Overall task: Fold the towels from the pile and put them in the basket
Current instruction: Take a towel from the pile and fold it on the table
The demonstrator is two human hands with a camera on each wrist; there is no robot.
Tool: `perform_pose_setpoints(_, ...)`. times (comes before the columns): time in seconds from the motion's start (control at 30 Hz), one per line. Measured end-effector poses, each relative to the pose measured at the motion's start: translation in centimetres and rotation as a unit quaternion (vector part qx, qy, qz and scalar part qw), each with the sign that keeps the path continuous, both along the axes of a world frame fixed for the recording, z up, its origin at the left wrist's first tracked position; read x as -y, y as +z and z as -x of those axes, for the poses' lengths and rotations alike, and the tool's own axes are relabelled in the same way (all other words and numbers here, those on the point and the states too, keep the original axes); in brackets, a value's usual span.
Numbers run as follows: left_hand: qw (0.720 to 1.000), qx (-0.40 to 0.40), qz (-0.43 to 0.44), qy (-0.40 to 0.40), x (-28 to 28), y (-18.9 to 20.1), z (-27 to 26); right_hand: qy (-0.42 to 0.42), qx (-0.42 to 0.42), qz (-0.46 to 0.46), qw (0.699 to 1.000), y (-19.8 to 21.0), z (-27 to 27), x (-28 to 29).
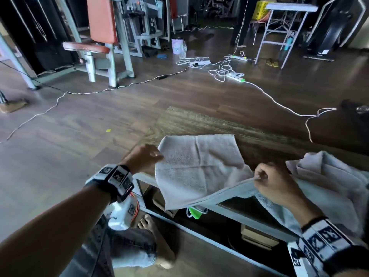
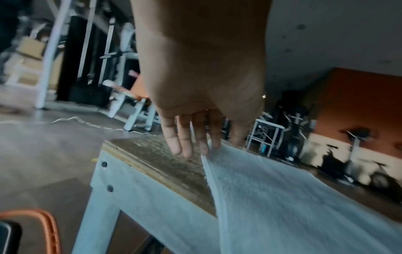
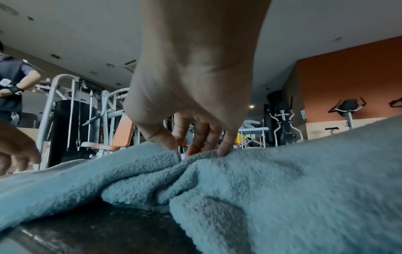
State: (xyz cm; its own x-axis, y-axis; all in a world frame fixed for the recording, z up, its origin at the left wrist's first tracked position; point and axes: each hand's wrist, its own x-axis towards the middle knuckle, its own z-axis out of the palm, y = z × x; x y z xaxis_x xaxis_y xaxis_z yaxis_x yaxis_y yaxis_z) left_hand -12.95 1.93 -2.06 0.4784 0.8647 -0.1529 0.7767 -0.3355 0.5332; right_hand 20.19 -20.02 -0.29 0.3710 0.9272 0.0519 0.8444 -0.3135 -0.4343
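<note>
This is a gym: a weight machine with an orange padded seat [image 1: 101, 19] stands on the wooden floor [image 1: 60, 120], while an exercise bike [image 3: 348, 111], an elliptical trainer [image 3: 284, 123] and a punching bag [image 3: 272, 116] line the orange wall [image 3: 352, 75].

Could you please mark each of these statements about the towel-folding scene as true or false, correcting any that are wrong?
1. The right hand pinches an edge of the grey towel. True.
2. The towel lies wholly on the wooden table. False: its near part hangs over the table's front edge.
3. The left hand is at the towel's left edge. True.
4. The pile of towels sits at the left end of the table. False: it lies on the right, behind the right hand.
5. A basket stands on the table beside the towel. False: no basket shows on the table.
</note>
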Motion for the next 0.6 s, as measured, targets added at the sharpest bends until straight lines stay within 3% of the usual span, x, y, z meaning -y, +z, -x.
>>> perform_pose_setpoints(0.13, 0.996, 0.003, -0.004, 0.089, -3.6, -1.6, -1.5, -0.003, 0.100, 0.107, 0.989, 1.5, 0.4, -0.5)
perform_pose_setpoints(0.37, 0.988, -0.050, -0.005, 0.146, -6.6, -2.2, -5.2, 0.024, 0.145, 0.091, 0.985, 5.9, 6.0, -7.2)
perform_pose_setpoints(0.47, 0.984, -0.033, 0.027, 0.174, -8.0, -2.9, -5.6, 0.060, 0.093, 0.121, 0.986, 4.2, 9.4, -13.1)
perform_pose_setpoints(0.6, 0.979, 0.000, 0.062, 0.194, -9.2, -3.4, -5.4, 0.114, 0.045, 0.209, 0.970, -1.4, 13.4, -19.6)
